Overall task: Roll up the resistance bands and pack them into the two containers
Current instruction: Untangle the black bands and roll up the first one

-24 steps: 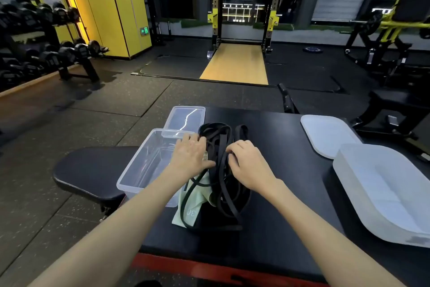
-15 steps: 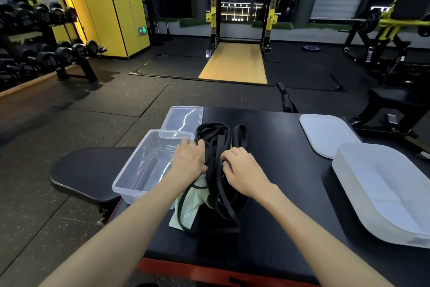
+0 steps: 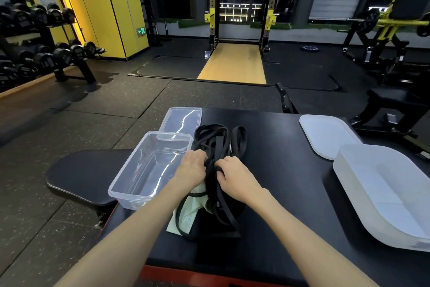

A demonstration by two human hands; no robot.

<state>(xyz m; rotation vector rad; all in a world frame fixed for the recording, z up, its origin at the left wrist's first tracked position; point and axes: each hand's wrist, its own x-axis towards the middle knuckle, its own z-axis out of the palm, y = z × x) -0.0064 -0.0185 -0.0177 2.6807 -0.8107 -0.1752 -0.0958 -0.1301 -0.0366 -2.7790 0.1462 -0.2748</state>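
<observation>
- both hands have closed in on each other since the earlier frame, and the fingers that lay flatter on the heap now curl into it.
- left hand point(image 3: 192, 166), centre of the frame: fingers bent down into the black strands, gripping them.
- right hand point(image 3: 235, 173), just beside it: fingers curled round a strand, holding it.
- resistance bands point(image 3: 218, 137) lie as one black tangle on the table point(image 3: 279, 170), loops trailing to the upper and lower centre; a pale green piece point(image 3: 190, 212) with printed figures sits under the near end.
- step in hand, as i judge it: separating one band from the heap; nothing is rolled yet.
- clear container point(image 3: 125, 201), left of centre, holds nothing, its clear lid point(image 3: 183, 119) just beyond it; white container point(image 3: 381, 193) at the right edge is also unfilled, its white lid point(image 3: 325, 135) above it.
- next move likely calls for lifting one strand free without dragging the rest, then coiling it tight enough for the clear box.
- surface: matte black top with a red front edge, a padded bench point(image 3: 86, 175) at the lower left.
- room: gym floor, dumbbell rack point(image 3: 46, 54) upper left, squat rack point(image 3: 242, 7) over a wooden platform point(image 3: 232, 63) top centre.
</observation>
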